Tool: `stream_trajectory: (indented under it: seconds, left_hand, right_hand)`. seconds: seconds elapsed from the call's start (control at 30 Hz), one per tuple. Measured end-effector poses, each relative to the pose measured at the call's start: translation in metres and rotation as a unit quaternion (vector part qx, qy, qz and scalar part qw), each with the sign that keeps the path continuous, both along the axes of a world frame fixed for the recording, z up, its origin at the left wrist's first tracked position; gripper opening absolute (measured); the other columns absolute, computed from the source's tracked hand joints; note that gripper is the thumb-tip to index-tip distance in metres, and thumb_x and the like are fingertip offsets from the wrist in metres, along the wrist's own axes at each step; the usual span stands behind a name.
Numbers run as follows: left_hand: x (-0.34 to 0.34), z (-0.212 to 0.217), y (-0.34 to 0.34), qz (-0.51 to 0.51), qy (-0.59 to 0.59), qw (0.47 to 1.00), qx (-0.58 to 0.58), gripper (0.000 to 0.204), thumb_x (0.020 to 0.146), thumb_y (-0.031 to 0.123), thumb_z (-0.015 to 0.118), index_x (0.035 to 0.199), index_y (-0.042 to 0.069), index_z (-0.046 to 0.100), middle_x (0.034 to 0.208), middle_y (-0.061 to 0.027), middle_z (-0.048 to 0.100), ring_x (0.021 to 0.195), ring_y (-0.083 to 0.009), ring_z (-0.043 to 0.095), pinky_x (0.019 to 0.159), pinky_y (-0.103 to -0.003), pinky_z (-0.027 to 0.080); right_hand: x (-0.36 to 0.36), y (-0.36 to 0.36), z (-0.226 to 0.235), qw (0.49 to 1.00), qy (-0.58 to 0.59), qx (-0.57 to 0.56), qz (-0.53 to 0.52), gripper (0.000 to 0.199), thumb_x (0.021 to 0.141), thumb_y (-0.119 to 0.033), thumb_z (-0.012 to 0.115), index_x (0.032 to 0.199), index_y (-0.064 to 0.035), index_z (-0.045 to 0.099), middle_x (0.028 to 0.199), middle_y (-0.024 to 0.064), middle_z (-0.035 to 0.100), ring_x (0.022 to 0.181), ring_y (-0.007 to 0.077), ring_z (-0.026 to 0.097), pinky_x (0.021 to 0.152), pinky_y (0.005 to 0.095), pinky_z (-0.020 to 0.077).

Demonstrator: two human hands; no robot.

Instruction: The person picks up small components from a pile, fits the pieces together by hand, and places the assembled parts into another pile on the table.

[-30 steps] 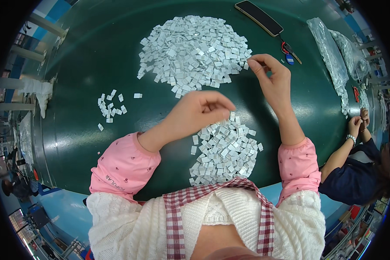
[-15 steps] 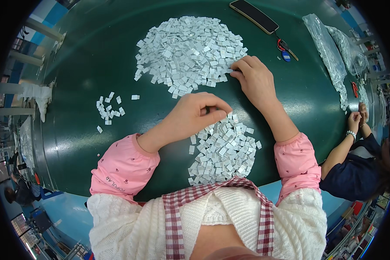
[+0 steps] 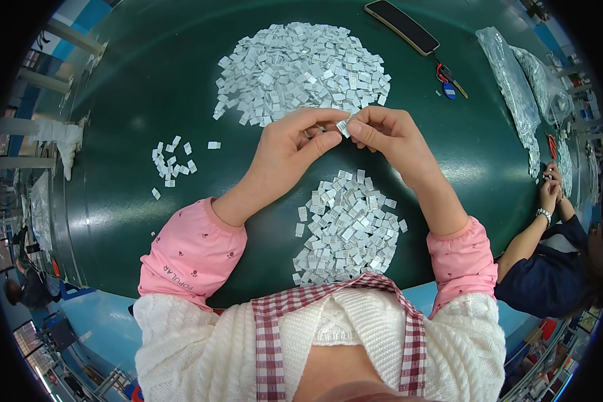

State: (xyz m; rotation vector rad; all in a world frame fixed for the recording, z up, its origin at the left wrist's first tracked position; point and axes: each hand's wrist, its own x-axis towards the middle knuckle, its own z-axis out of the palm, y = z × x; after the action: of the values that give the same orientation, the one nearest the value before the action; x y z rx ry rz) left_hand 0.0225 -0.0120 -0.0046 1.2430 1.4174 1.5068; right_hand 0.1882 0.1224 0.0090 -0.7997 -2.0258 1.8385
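Observation:
My left hand (image 3: 293, 142) and my right hand (image 3: 395, 141) meet in front of the big far pile. A small flat white piece (image 3: 343, 128) with dark marks sits between their fingertips, pinched from both sides. Beyond my hands spreads the large heap of similar white pieces (image 3: 301, 70). Closer to my body lies a smaller pile of the same pieces (image 3: 348, 231), below my wrists and untouched. My curled fingers hide part of the held piece.
Several loose pieces (image 3: 171, 164) lie at the left. A dark phone (image 3: 403, 27) and keys with a blue tag (image 3: 449, 90) rest at the far right, near clear plastic bags (image 3: 512, 100). At the right edge, another person's hands (image 3: 551, 187) are over the green table (image 3: 114, 201).
My right hand has left the big pile's edge and moved left to my left hand. My left hand has risen away from the near pile. A white piece now shows between them.

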Motion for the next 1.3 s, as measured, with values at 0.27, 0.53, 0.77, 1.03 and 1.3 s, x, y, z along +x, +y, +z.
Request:
stream_trajectory:
  seconds: [0.27,0.53,0.77,1.03,1.3]
  left_hand:
    - [-0.002,0.005,-0.003,-0.003,-0.068,0.996,-0.053,0.026,0.096,0.005,0.068,0.122,0.002,0.070,0.090,-0.0035,0.067,0.075,-0.0070,0.055,0.065,-0.018,0.045]
    - [-0.005,0.003,-0.002,-0.005,-0.110,0.991,-0.081,0.023,0.095,0.005,0.069,0.118,0.001,0.071,0.089,-0.0035,0.067,0.075,-0.0074,0.056,0.063,-0.019,0.045]
    - [-0.006,0.002,-0.001,-0.009,-0.121,0.989,-0.082,0.023,0.095,0.004,0.069,0.118,0.001,0.070,0.089,-0.0046,0.067,0.075,-0.0079,0.057,0.062,-0.019,0.046]
    - [-0.008,0.001,-0.001,-0.020,-0.206,0.973,-0.104,0.022,0.095,0.003,0.069,0.117,0.000,0.070,0.090,-0.0051,0.067,0.075,-0.0081,0.057,0.062,-0.019,0.046]
    - [0.002,-0.001,-0.002,0.029,-0.061,0.997,-0.022,0.019,0.088,0.001,0.075,0.107,0.003,0.071,0.087,-0.0027,0.067,0.072,-0.0065,0.056,0.060,-0.017,0.043]
  right_hand:
    - [0.000,-0.001,-0.002,0.997,0.037,-0.058,0.019,0.013,0.098,-0.015,0.069,0.093,-0.0025,0.070,0.081,0.0016,0.063,0.076,0.0089,0.054,0.072,0.0206,0.0434]
    - [-0.001,-0.003,-0.001,0.996,0.055,-0.064,0.025,0.014,0.099,-0.016,0.069,0.093,-0.0030,0.069,0.082,0.0021,0.063,0.077,0.0096,0.054,0.075,0.0217,0.0444]
    - [0.000,-0.002,-0.003,0.998,0.036,-0.046,0.030,0.016,0.099,-0.017,0.069,0.093,-0.0028,0.069,0.082,0.0022,0.063,0.076,0.0095,0.054,0.074,0.0220,0.0447]
    - [-0.001,-0.005,-0.003,0.997,0.040,-0.056,0.032,0.018,0.100,-0.019,0.068,0.092,-0.0029,0.069,0.081,0.0017,0.062,0.076,0.0094,0.053,0.073,0.0221,0.0445]
    - [-0.003,-0.003,-0.005,0.999,0.025,-0.047,-0.006,0.021,0.101,-0.022,0.067,0.091,-0.0034,0.068,0.080,0.0016,0.061,0.076,0.0083,0.054,0.071,0.0211,0.0438]
